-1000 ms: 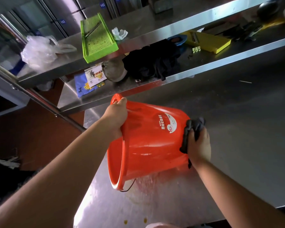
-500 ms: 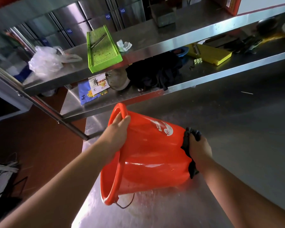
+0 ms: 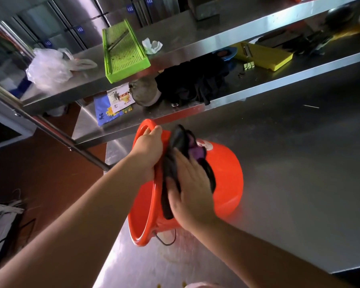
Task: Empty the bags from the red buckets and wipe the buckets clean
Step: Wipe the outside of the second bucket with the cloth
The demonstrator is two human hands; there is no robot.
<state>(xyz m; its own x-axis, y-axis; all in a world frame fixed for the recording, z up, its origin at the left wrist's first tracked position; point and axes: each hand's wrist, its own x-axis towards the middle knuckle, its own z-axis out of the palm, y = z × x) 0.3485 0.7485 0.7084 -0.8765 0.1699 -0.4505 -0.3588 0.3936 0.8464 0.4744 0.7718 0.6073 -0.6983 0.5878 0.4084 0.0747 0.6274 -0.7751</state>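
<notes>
A red bucket [image 3: 227, 175] lies on its side on the steel table [image 3: 299, 163], with its mouth facing left toward me and its wire handle hanging below. My left hand [image 3: 149, 146] grips the top of the rim. Flat against the bucket's upper side near the rim, my right hand [image 3: 189, 188] presses a dark cloth [image 3: 181, 140] with its fingers stretched out. The cloth bunches up above the fingers and hangs down under the palm. No bag shows inside the bucket.
Two steel shelves run behind the bucket. The upper one holds a green slicer [image 3: 123, 53] and a clear plastic bag [image 3: 48, 69]. A dark fabric pile [image 3: 191, 84] and a yellow slicer [image 3: 264, 55] sit on the lower one. A slanted shelf post [image 3: 71, 142] stands at the left, over red floor.
My right hand has slid the cloth from the bucket's base end up along its side to the rim, close to my left hand. The bucket has turned a little.
</notes>
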